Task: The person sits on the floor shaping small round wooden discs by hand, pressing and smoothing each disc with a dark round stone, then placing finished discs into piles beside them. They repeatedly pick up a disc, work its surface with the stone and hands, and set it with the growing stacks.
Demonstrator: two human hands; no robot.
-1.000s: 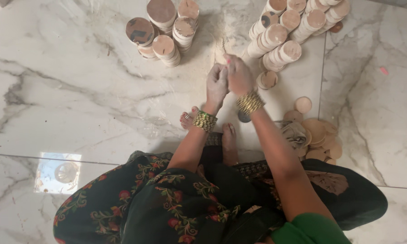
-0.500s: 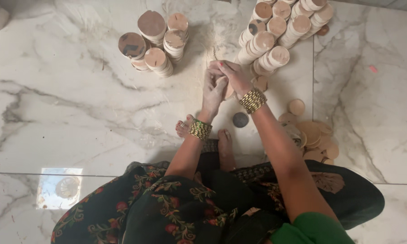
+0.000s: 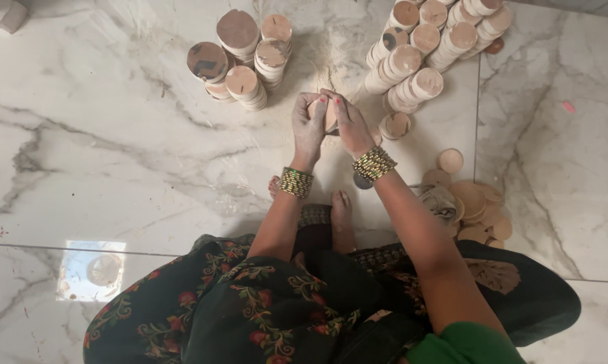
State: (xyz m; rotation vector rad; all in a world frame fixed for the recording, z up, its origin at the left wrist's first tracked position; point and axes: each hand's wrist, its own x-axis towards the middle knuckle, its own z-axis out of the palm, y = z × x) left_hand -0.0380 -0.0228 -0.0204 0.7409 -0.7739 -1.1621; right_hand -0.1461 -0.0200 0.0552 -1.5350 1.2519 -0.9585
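Note:
My left hand (image 3: 308, 127) and my right hand (image 3: 350, 124) are pressed together around a round tan wooden disc (image 3: 329, 116), held on edge above the marble floor (image 3: 115, 155). Both hands are dusty and both wrists carry gold bangles. A stack of similar discs (image 3: 242, 85) stands to the upper left of my hands. Leaning rows of stacked discs (image 3: 418, 47) lie to the upper right. My bare feet (image 3: 341, 212) rest on the floor just below my hands.
Loose flat discs (image 3: 476, 209) and a crumpled cloth (image 3: 442, 201) lie at my right. One single disc (image 3: 450, 160) lies apart and a short stack (image 3: 395, 125) sits near my right hand. My dark flowered garment (image 3: 250, 303) covers the lower view.
My hands have drawn back toward me and shifted slightly, still clasped on the disc. The camera view has moved a little upward across the floor.

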